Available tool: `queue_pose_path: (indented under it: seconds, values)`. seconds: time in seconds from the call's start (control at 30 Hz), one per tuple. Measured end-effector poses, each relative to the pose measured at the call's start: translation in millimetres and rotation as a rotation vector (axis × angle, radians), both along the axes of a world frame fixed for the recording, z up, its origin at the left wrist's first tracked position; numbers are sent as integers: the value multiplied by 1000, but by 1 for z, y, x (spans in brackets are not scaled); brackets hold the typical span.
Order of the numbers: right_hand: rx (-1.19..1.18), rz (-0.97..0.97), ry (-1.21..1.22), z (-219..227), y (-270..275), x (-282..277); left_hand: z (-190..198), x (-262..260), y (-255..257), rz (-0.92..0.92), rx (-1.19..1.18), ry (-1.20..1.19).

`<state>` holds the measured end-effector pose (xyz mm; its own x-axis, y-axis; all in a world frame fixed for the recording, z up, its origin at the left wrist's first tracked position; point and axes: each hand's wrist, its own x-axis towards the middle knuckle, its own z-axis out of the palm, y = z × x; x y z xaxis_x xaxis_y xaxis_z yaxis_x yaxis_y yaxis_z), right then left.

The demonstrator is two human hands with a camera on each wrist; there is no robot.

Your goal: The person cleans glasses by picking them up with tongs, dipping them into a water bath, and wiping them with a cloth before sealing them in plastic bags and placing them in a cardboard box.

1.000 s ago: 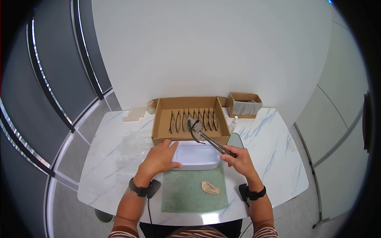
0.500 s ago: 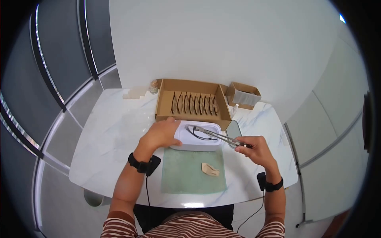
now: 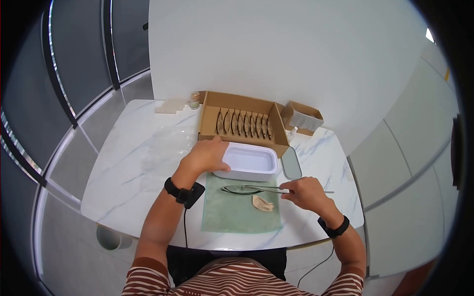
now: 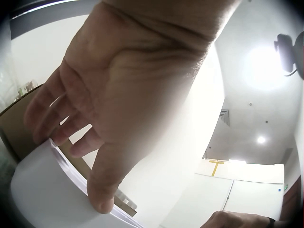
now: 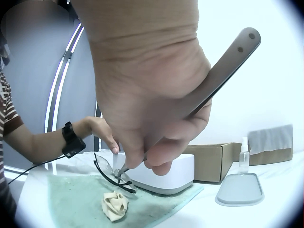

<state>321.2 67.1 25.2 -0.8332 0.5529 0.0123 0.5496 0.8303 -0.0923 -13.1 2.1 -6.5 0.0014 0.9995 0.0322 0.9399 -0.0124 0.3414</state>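
My right hand (image 3: 307, 193) pinches a pair of long metal tweezers (image 5: 227, 64). Their tips are at a pair of black-framed eyeglasses (image 3: 242, 192) with clear lenses, low over the green mat (image 3: 232, 217). Beside the glasses lies a crumpled beige cloth (image 5: 115, 206). My left hand (image 3: 205, 156) spans the left end of a white oblong tub (image 3: 247, 174). In the left wrist view its thumb lies on the rim of the tub (image 4: 42, 190), with the fingers at the far edge.
Behind the tub stands a cardboard box (image 3: 210, 111) with several thin, dark-edged items in a row. To the right are a grey-green lid-like tray (image 3: 291, 165), a spray bottle (image 5: 244, 159) and a smaller box (image 3: 296, 126). A jar (image 3: 195, 101) and clear plastic (image 3: 168, 145) lie left.
My right hand has brought the glasses in the tweezers from above the box, over the tub, down to the mat. The left hand has stayed at the tub.
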Motion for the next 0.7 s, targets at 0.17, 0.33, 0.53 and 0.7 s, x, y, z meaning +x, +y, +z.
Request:
queue_pose_path:
  seconds: [0.17,0.33,0.53,0.7]
  values:
    - [22,-15,-66,4,2,-2,-6,-1,2,-15,45,-6]
    - [-68,-100,-96,29,-1,13,3,2,1,6,-34,37]
    - [-228,-319,520,21,2,57,4,4,0,16,-25,40]
    - [-139,-498,832,-29,31,86,7,6,0,16,-30,41]
